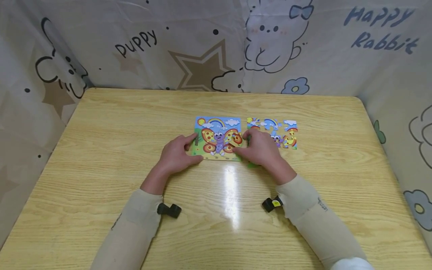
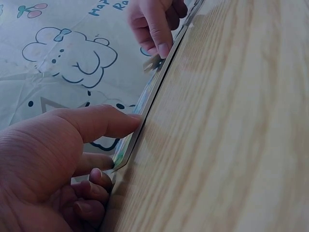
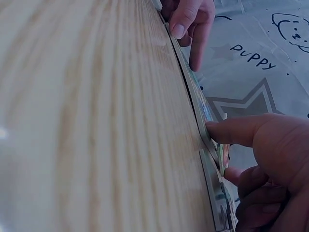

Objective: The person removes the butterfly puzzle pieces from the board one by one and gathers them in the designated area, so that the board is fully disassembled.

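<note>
A butterfly puzzle board point(image 1: 218, 129) lies on the table with a sun, rainbow and clouds printed on it. My left hand point(image 1: 177, 154) holds its left end, thumb along the front edge and index finger at the left side; the other fingers are curled under in the left wrist view. At the board's right side, my right hand point(image 1: 261, 147) pinches a red and yellow puzzle piece point(image 1: 237, 139) between thumb and index finger. That piece tilts over the printed right wing. In the right wrist view the piece point(image 3: 223, 153) stands slanted above the board's edge.
Right of the board lie several other puzzle pieces point(image 1: 290, 140), partly covered by my right hand. They rest on the wooden table point(image 1: 216, 202). A printed cloth curtain point(image 1: 202, 45) hangs behind the table and at both sides. Black camera mounts sit at both wrists.
</note>
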`<move>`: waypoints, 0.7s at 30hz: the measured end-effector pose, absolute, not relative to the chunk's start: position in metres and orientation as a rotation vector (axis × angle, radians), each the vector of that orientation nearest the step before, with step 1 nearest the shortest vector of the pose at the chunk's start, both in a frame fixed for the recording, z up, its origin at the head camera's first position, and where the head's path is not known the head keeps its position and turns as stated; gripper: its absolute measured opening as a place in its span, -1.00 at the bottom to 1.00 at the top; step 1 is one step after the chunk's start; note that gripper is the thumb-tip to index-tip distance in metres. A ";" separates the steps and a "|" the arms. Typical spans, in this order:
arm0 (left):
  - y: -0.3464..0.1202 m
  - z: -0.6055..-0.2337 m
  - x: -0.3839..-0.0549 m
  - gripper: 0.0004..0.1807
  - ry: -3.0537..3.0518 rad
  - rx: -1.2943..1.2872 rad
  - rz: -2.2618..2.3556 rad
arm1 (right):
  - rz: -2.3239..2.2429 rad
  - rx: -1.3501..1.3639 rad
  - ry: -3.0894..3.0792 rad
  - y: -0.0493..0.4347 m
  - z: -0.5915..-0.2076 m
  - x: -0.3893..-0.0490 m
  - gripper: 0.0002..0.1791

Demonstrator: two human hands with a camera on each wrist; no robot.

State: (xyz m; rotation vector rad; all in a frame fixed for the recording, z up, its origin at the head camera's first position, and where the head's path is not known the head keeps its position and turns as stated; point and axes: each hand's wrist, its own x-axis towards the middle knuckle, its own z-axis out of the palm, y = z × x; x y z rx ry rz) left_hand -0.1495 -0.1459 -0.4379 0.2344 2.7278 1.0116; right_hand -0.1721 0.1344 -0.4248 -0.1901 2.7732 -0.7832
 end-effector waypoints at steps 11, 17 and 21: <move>-0.146 -0.439 -0.149 -0.06 2.721 0.226 1.020 | -0.877 -0.224 2.785 0.138 -0.430 -0.171 -0.39; -0.145 -0.438 -0.149 -0.06 2.722 0.227 1.018 | -0.957 -0.242 2.808 0.147 -0.428 -0.166 -0.44; -0.145 -0.438 -0.149 -0.06 2.722 0.225 1.019 | -1.019 -0.225 2.788 0.156 -0.426 -0.163 -0.44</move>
